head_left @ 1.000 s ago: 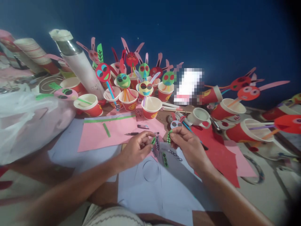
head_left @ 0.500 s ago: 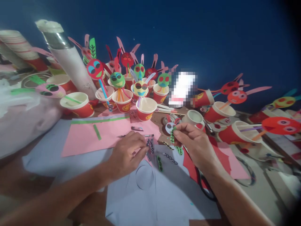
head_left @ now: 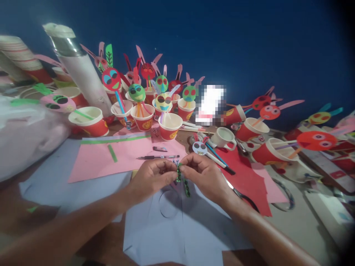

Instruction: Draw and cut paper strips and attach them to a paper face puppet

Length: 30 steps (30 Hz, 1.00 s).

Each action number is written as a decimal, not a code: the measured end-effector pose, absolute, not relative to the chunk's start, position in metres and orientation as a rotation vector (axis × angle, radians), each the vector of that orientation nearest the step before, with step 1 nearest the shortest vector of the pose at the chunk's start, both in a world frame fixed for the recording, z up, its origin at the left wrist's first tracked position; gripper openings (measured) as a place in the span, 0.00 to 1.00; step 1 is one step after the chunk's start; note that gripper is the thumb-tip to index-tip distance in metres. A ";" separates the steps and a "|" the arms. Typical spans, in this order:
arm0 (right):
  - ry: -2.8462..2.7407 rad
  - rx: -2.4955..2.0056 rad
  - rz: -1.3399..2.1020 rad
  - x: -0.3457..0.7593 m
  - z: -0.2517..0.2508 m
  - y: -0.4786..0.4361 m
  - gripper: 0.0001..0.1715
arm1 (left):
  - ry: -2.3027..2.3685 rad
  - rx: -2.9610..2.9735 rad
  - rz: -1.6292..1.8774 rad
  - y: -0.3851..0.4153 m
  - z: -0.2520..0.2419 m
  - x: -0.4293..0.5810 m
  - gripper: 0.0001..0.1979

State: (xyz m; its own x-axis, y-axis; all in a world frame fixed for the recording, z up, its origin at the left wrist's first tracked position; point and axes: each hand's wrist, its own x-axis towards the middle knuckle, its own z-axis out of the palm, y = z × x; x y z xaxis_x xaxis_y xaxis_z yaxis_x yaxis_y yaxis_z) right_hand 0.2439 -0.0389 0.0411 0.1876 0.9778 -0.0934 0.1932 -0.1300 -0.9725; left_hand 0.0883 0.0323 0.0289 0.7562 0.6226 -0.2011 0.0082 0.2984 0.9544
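My left hand [head_left: 154, 176] and my right hand [head_left: 203, 175] meet over the blue paper sheet [head_left: 166, 236]. Between their fingertips is a small green paper strip [head_left: 179, 173] with black markings, held upright. My right thumb and fingers pinch it, and my left fingers are closed against its left edge. Just below lies another green paper strip [head_left: 187, 187] with dark markings. A circle is drawn or cut in the blue sheet under my hands. Behind my fingers a black pen [head_left: 158, 157] and its cap [head_left: 160, 149] lie on pink paper [head_left: 97, 162].
Red paper cups [head_left: 170, 127] with paper-faced stick figures stand along the back. A white mug [head_left: 224, 138], a white-faced figure [head_left: 199, 147], a marker [head_left: 220, 161], red paper [head_left: 244, 177] and scissors [head_left: 245, 197] are at right. A tall flask [head_left: 80, 70] and plastic bag [head_left: 30, 136] are at left.
My right hand has come left and slightly down with the green strip, up to my left hand. My left hand has shifted slightly right. The view has turned a little.
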 end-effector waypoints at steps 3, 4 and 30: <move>-1.156 -1.510 1.076 0.242 0.043 -0.040 0.03 | 0.630 1.186 0.427 0.035 0.030 0.089 0.04; -1.155 -1.508 1.073 0.242 0.044 -0.040 0.03 | 0.641 1.199 0.427 0.035 0.030 0.089 0.05; -1.753 -2.136 0.441 0.325 0.080 -0.044 0.11 | 0.831 1.209 0.507 0.045 0.036 0.090 0.06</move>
State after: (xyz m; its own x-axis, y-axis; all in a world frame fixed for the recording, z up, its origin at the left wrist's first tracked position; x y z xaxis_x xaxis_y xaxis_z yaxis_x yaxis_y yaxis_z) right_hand 0.3252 -0.0440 0.0805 0.1895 0.9816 -0.0224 0.8754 -0.1792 -0.4489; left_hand 0.0905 0.0447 0.0364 0.6141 0.7359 -0.2852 0.0822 0.2998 0.9504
